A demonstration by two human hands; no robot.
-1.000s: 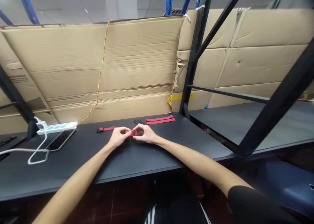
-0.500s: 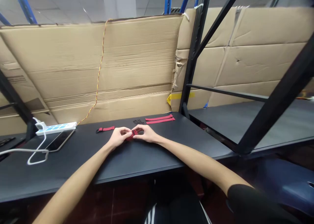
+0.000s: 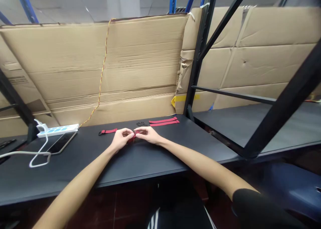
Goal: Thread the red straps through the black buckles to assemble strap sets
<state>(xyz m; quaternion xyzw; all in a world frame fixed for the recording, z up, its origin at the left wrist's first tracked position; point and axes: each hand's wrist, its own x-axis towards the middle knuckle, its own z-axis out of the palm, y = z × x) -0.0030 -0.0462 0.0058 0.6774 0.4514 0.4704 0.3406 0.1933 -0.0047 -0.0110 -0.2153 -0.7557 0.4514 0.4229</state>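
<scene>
My left hand [image 3: 121, 138] and my right hand [image 3: 147, 135] meet above the black desk [image 3: 160, 158], pinching a short red strap [image 3: 132, 138] between their fingers. Much of that strap is hidden by my fingers. Just left of my left hand lies a red strap with a black buckle [image 3: 107, 131]. Beyond my right hand are two long red straps [image 3: 164, 122] side by side. Small dark metal pieces [image 3: 141, 123] sit just left of them.
A white power strip [image 3: 57, 130] and a smartphone [image 3: 61, 142] lie at the desk's left, with a white cable [image 3: 37, 152] looping nearby. Cardboard sheets [image 3: 100, 68] and a black metal shelf frame [image 3: 200, 55] stand behind the desk.
My hands have drawn slightly closer around the short red strap, and less of it shows. My right hand has flattened and turned a little. The other straps have not moved.
</scene>
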